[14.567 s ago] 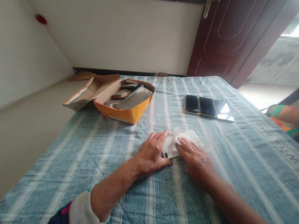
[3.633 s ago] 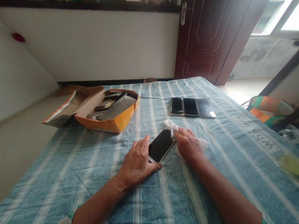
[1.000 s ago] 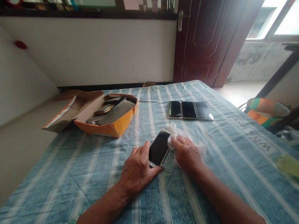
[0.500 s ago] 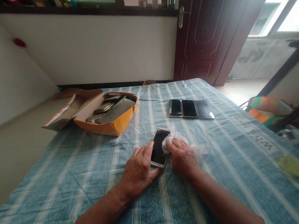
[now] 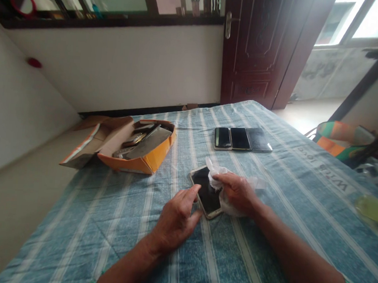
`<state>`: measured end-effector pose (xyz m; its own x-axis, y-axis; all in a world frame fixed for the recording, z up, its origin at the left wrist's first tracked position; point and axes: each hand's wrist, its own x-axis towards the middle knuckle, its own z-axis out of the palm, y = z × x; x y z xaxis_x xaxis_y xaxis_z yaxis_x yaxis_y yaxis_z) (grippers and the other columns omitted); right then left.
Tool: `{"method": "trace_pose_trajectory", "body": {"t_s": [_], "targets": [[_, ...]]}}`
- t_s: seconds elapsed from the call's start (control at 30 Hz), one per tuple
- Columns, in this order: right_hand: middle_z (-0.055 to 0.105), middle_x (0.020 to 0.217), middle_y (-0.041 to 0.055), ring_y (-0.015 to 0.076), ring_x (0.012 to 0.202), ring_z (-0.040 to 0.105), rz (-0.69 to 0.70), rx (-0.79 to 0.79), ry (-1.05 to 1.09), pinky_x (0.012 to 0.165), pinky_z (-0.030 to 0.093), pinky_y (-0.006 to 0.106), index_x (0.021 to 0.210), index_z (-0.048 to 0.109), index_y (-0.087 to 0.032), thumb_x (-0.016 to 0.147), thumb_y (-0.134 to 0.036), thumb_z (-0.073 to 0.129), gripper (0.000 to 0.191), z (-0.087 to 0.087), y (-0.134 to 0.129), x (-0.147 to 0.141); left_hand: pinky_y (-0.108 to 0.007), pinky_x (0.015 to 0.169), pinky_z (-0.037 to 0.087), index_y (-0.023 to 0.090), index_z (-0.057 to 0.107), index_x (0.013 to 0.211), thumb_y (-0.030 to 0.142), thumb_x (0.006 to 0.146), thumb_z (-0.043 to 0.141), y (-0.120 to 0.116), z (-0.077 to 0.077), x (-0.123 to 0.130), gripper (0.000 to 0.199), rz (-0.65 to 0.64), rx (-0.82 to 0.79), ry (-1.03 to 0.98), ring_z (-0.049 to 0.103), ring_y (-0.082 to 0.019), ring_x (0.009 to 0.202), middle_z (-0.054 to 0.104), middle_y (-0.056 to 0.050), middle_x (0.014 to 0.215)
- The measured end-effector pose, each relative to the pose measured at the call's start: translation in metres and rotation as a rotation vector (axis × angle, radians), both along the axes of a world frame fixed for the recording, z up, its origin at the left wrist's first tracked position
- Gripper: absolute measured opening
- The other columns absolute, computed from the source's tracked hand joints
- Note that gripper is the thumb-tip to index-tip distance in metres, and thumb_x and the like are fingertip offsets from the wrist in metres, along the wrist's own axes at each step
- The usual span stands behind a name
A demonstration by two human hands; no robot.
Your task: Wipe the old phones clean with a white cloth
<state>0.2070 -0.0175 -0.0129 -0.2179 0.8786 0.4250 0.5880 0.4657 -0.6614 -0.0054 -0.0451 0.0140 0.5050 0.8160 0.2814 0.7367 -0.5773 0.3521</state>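
A phone [image 5: 208, 199] with a dark screen and pale frame lies tilted on the striped blue cloth, between my hands. My right hand [image 5: 237, 191] grips a crumpled white cloth [image 5: 215, 169], which rests on the phone's upper right part and trails out to the right. My left hand [image 5: 179, 215] is at the phone's left edge, thumb and fingers apart, with nothing held in it. Beyond them, three dark devices lie side by side: a phone [image 5: 222, 137], another phone [image 5: 240, 138] and a wider one [image 5: 259, 139].
An open orange cardboard box [image 5: 156, 158] holding several phones stands at the left, its lid folded out leftward. A yellow-green item [image 5: 373, 212] lies at the right edge. Behind are a wall and a dark red door [image 5: 258, 46].
The phone has turned, its top end now pointing further left. My left hand's fingers have come away from its edge. My right hand and the white cloth have shifted slightly right and up.
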Motion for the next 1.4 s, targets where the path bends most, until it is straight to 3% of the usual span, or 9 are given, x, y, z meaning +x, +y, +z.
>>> {"method": "trace_pose_trajectory", "body": {"t_s": [0.13, 0.27, 0.4, 0.6, 0.7, 0.83, 1.1, 1.23, 1.4], "targets": [[0.071, 0.1, 0.006, 0.0194, 0.092, 0.065, -0.221, -0.049, -0.085, 0.081, 0.049, 0.029, 0.11, 0.068, -0.019, 0.08, -0.003, 0.04, 0.044, 0.0, 0.002, 0.009, -0.049, 0.097, 0.047, 0.014, 0.05, 0.127, 0.023, 0.071, 0.069, 0.028, 0.016, -0.008, 0.059, 0.039, 0.057, 0.113, 0.057, -0.031, 0.113, 0.062, -0.015, 0.12], [0.071, 0.101, 0.0047, 0.0191, 0.09, 0.066, -0.408, -0.033, -0.117, 0.079, 0.049, 0.027, 0.11, 0.068, -0.021, 0.082, -0.004, 0.04, 0.043, -0.002, 0.006, 0.021, -0.054, 0.108, 0.033, 0.017, 0.043, 0.136, 0.035, 0.062, 0.079, 0.06, 0.03, -0.007, 0.084, -0.119, -0.052, 0.194, 0.036, -0.035, 0.136, 0.043, -0.019, 0.144], [0.073, 0.097, 0.0038, 0.0192, 0.088, 0.066, -0.469, 0.001, -0.089, 0.076, 0.049, 0.028, 0.107, 0.069, -0.022, 0.082, -0.007, 0.04, 0.041, -0.006, 0.011, 0.031, -0.057, 0.11, 0.027, 0.022, 0.042, 0.139, 0.036, 0.052, 0.084, 0.089, 0.037, 0.003, 0.097, -0.312, -0.239, 0.277, 0.024, -0.037, 0.142, 0.035, -0.017, 0.151], [0.072, 0.097, 0.0056, 0.0198, 0.088, 0.066, -0.448, -0.001, -0.07, 0.076, 0.049, 0.028, 0.106, 0.07, -0.02, 0.082, -0.009, 0.039, 0.041, -0.004, 0.013, 0.034, -0.048, 0.108, 0.034, 0.019, 0.05, 0.133, 0.036, 0.043, 0.087, 0.109, 0.042, 0.018, 0.099, -0.432, -0.318, 0.295, 0.04, -0.035, 0.133, 0.048, -0.015, 0.141], [0.073, 0.093, 0.0045, 0.0192, 0.084, 0.065, -0.476, 0.01, -0.079, 0.074, 0.049, 0.027, 0.106, 0.07, -0.022, 0.082, -0.009, 0.039, 0.04, -0.004, 0.012, 0.033, -0.044, 0.101, 0.042, 0.02, 0.055, 0.127, 0.042, 0.043, 0.086, 0.104, 0.044, 0.017, 0.092, -0.405, -0.282, 0.328, 0.051, -0.034, 0.121, 0.052, -0.013, 0.134], [0.073, 0.094, 0.005, 0.0198, 0.084, 0.065, -0.499, 0.016, -0.085, 0.075, 0.048, 0.028, 0.107, 0.069, -0.021, 0.082, -0.009, 0.04, 0.041, -0.003, 0.012, 0.032, -0.044, 0.095, 0.044, 0.022, 0.054, 0.125, 0.053, 0.049, 0.081, 0.083, 0.041, 0.008, 0.087, -0.259, -0.182, 0.375, 0.053, -0.033, 0.115, 0.054, -0.012, 0.126], [0.071, 0.095, 0.0065, 0.0197, 0.087, 0.065, -0.435, 0.091, -0.135, 0.076, 0.049, 0.028, 0.108, 0.068, -0.02, 0.083, -0.007, 0.04, 0.04, -0.001, 0.005, 0.023, -0.042, 0.082, 0.045, 0.015, 0.061, 0.102, 0.072, 0.063, 0.064, 0.027, 0.015, 0.007, 0.069, 0.308, 0.078, 0.413, 0.057, -0.031, 0.092, 0.06, -0.012, 0.095], [0.069, 0.105, 0.0082, 0.0198, 0.098, 0.062, -0.209, 0.215, -0.189, 0.086, 0.049, 0.032, 0.116, 0.063, -0.02, 0.082, -0.003, 0.039, 0.044, 0.0, -0.007, 0.0, -0.042, 0.077, 0.046, 0.016, 0.06, 0.101, 0.072, 0.061, 0.065, 0.015, 0.012, 0.012, 0.069, 0.321, 0.088, 0.435, 0.056, -0.032, 0.09, 0.061, -0.012, 0.092], [0.067, 0.114, 0.0088, 0.0213, 0.114, 0.056, 0.132, 0.278, -0.403, 0.102, 0.038, 0.042, 0.111, 0.063, -0.02, 0.089, -0.007, 0.042, 0.033, -0.001, -0.021, -0.03, -0.044, 0.083, 0.047, 0.013, 0.051, 0.123, 0.052, 0.066, 0.07, 0.013, 0.018, 0.002, 0.072, 0.225, -0.017, 0.407, 0.056, -0.033, 0.098, 0.062, -0.014, 0.103]]}}
